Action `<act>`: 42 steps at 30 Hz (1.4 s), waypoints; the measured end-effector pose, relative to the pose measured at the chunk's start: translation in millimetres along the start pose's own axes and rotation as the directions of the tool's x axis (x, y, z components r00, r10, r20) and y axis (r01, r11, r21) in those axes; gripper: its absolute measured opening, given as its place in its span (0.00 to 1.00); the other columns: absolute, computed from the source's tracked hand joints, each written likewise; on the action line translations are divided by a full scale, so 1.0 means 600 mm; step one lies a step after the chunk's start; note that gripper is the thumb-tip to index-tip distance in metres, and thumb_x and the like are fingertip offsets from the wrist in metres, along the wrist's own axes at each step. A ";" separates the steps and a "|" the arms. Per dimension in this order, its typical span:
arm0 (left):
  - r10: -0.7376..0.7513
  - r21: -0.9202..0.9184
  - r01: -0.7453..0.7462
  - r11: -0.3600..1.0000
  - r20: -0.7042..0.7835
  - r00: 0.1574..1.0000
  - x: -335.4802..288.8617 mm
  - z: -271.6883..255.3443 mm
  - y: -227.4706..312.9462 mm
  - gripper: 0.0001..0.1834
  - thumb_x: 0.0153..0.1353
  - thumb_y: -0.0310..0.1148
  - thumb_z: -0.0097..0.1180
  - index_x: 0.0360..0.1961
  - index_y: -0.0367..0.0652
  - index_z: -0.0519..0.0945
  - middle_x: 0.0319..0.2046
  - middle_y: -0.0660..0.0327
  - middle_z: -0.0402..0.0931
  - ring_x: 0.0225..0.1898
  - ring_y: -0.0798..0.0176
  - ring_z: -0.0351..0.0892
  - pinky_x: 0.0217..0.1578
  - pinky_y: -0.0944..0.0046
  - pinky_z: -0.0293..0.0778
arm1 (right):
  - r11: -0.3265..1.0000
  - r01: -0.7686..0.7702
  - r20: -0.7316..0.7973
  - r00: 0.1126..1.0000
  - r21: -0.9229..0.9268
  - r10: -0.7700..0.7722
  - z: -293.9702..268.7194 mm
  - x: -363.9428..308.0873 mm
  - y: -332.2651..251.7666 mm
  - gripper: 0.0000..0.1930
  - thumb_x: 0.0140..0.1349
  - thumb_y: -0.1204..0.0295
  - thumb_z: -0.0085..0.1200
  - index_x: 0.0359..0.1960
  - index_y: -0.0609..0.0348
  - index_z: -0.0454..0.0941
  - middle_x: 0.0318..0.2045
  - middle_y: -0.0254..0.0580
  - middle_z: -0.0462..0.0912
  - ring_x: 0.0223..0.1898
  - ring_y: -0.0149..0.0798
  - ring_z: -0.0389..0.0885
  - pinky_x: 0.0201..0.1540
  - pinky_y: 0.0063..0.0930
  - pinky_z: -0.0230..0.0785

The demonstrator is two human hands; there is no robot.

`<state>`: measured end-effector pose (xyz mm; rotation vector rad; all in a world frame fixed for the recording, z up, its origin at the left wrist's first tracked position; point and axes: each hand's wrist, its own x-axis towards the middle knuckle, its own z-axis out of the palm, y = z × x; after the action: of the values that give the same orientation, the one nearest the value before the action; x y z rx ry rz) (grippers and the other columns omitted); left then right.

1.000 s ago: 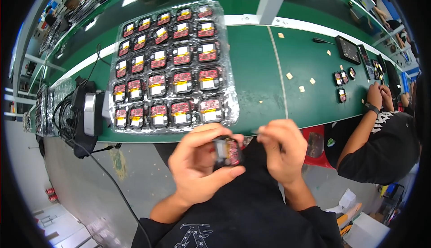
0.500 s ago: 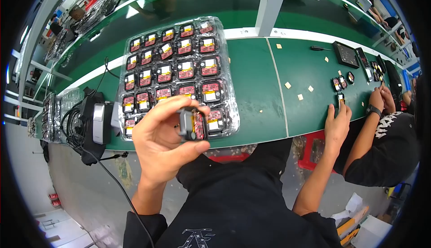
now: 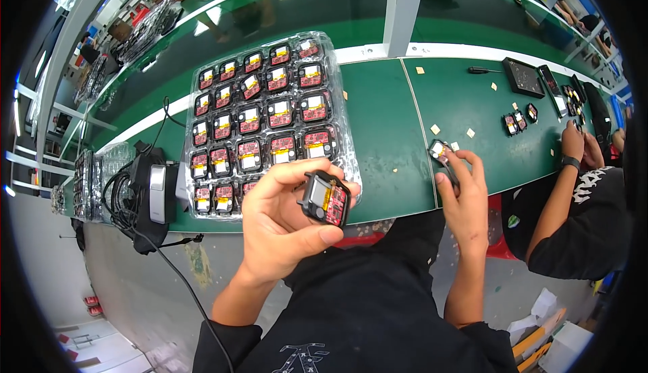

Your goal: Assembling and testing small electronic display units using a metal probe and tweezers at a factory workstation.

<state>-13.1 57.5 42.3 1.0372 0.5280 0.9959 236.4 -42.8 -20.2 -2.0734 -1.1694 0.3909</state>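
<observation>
My left hand [image 3: 277, 221] is closed around a small black device housing [image 3: 331, 201] held up by its edges, thumb below and fingers above. Its open face shows a red circuit board, yellow tape and a silvery block. My right hand [image 3: 466, 194] grips a second black housing [image 3: 441, 152] of the same sort over the green table, partly hidden by the fingers. Behind my left hand lies a clear plastic tray [image 3: 349, 157], its pockets filled with rows of like housings; the hand covers its near right corner.
Small pale square pieces [image 3: 435, 129] are scattered on the green table [image 3: 378, 164]. A screwdriver [image 3: 480, 70], a black box [image 3: 522, 78] and a few loose housings [image 3: 514, 123] lie to the right, near a co-worker's arm [image 3: 550, 204]. Cables [image 3: 121, 194] coil at the left.
My right hand has come left from near the loose housings, bringing one housing with it. My left hand has moved right with its housing, whose open face is turned more into view.
</observation>
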 end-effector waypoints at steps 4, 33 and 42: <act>0.060 0.016 -0.060 0.998 0.004 0.998 -0.013 0.012 -0.016 0.38 0.45 0.31 0.80 0.55 0.33 0.72 0.53 0.49 0.71 0.51 0.47 0.83 0.52 0.51 0.85 | 0.936 0.340 -0.056 0.940 0.094 -0.336 0.004 -0.020 -0.052 0.16 0.65 0.79 0.57 0.55 0.63 0.80 0.48 0.49 0.74 0.30 0.38 0.78 0.36 0.33 0.74; 0.044 0.038 -0.049 0.998 0.115 0.992 -0.056 0.031 -0.056 0.31 0.52 0.11 0.68 0.58 0.30 0.70 0.56 0.53 0.65 0.58 0.59 0.74 0.56 0.60 0.80 | 0.711 0.688 -0.237 0.723 0.148 -0.650 0.030 -0.049 -0.115 0.18 0.39 0.85 0.68 0.37 0.67 0.85 0.28 0.41 0.80 0.24 0.38 0.78 0.25 0.28 0.70; 0.026 0.038 -0.028 0.999 0.059 0.998 -0.061 0.035 -0.061 0.32 0.52 0.12 0.68 0.58 0.30 0.70 0.56 0.53 0.66 0.57 0.60 0.74 0.55 0.60 0.81 | 0.722 0.674 -0.234 0.736 0.158 -0.636 0.036 -0.051 -0.113 0.18 0.40 0.86 0.68 0.38 0.67 0.85 0.28 0.41 0.79 0.24 0.39 0.78 0.24 0.28 0.70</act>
<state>1.1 9.9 16.1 1.1071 0.4874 0.9791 165.6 -35.9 10.5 -1.3280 -1.5775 0.0018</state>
